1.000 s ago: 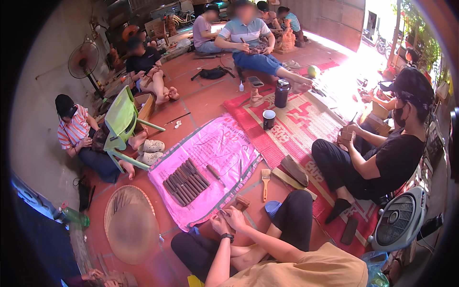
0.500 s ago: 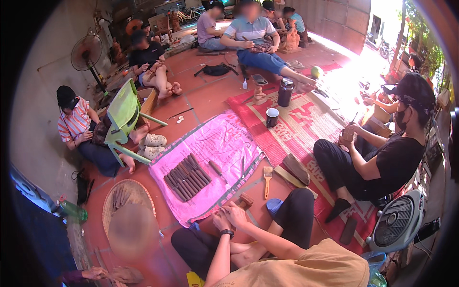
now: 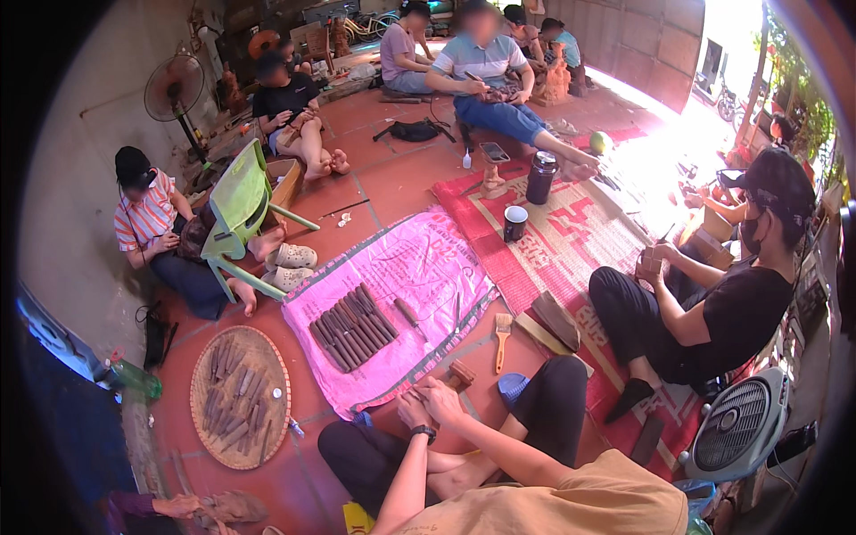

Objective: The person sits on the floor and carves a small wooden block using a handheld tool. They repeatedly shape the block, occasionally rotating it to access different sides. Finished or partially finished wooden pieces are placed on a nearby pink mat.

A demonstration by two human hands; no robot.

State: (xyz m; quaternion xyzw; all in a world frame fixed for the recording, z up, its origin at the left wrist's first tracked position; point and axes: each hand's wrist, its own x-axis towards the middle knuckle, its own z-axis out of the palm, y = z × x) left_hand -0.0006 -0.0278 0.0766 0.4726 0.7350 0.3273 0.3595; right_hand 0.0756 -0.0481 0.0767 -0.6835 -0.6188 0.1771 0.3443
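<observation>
My left hand (image 3: 412, 409), with a dark watch at its wrist, and my right hand (image 3: 441, 401) meet above my crossed legs. Their fingers are bent and close together; whatever lies between them is hidden. Just beyond the fingertips is a brown wooden block (image 3: 460, 374). In front lies a pink printed sack (image 3: 419, 245) spread on the floor. A row of dark brown tool handles (image 3: 349, 332) rests on it, side by side. Right of the row are a tool with a brown handle (image 3: 407, 311) and a thin, narrow tool (image 3: 458, 308).
A flat brush (image 3: 503, 343), a blue object (image 3: 512, 385) and wooden planks (image 3: 555, 321) lie at my right. On the left, a round woven tray (image 3: 195, 392) holds several carved pieces. A grey fan (image 3: 738, 419) and a seated person (image 3: 722, 312) are at the right.
A blurred round shape that covered the front of the woven tray is gone, so its pieces show. The whole view has shifted slightly. My hands stay together in nearly the same place.
</observation>
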